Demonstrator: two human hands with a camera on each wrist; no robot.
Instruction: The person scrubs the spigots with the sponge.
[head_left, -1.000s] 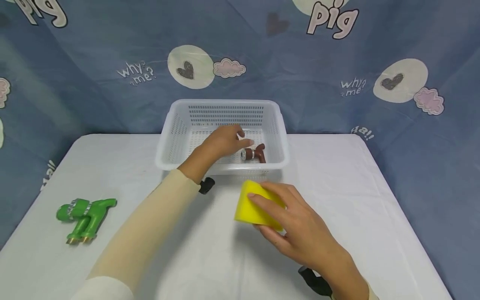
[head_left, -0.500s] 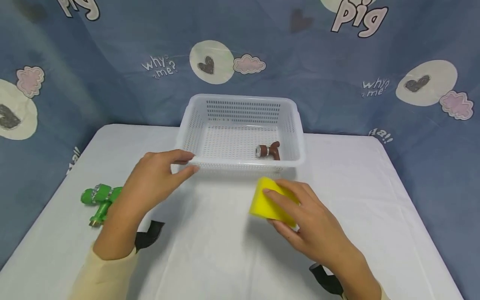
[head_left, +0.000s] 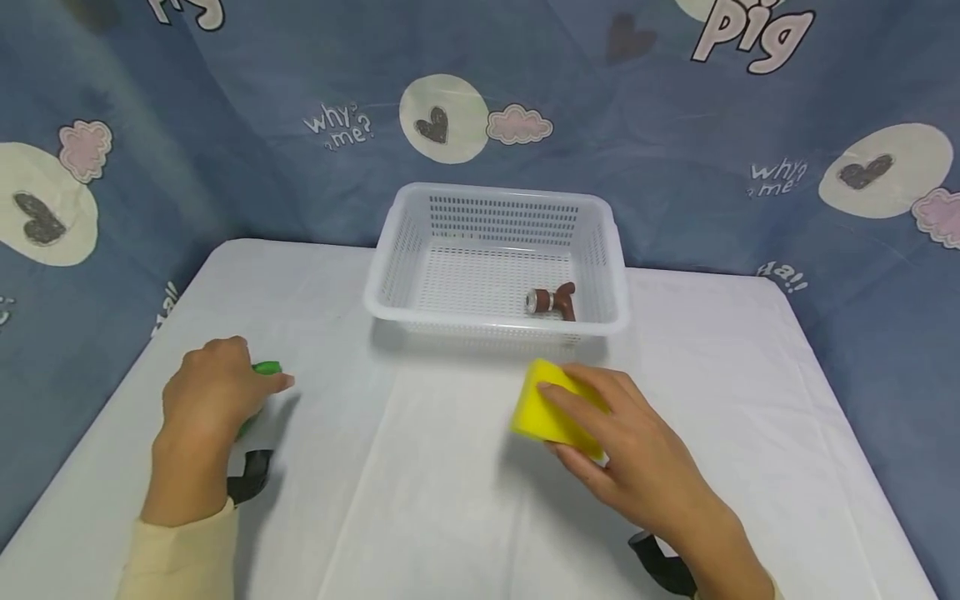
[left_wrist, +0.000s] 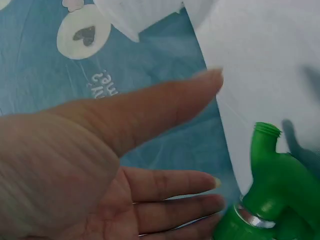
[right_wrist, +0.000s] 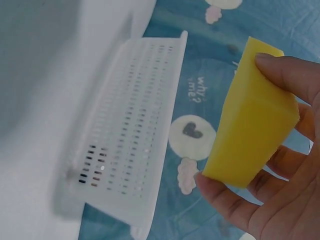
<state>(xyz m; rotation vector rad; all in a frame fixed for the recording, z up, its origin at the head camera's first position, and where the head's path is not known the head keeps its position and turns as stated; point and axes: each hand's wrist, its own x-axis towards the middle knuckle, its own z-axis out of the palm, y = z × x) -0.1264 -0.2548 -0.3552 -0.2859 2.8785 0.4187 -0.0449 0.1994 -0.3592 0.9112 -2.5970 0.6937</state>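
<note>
Over the left part of the table, my left hand [head_left: 213, 387] is above a green pipe-like fitting [head_left: 266, 367], mostly hidden behind it in the head view. The left wrist view shows the fitting's threaded end [left_wrist: 267, 130] and a silver band. There the thumb and fingers are stretched out and apart, the fingertips close beside the green body; contact is unclear. My right hand [head_left: 637, 442] grips a yellow sponge block [right_wrist: 255, 115] between thumb and fingers, raised over the table in front of the basket. A small brown fitting [head_left: 553, 301] with a silver end lies inside the white basket [head_left: 495, 321].
The perforated basket stands at the back of the white-clothed table [head_left: 420, 500], against a blue patterned backdrop [head_left: 300, 192]. Dark wrist camera mounts [head_left: 251, 475] hang beneath both wrists.
My left hand has left the basket, swung left past its front rim and come down over the green fitting. The right hand keeps its hold on the sponge. The head view has shifted slightly.
</note>
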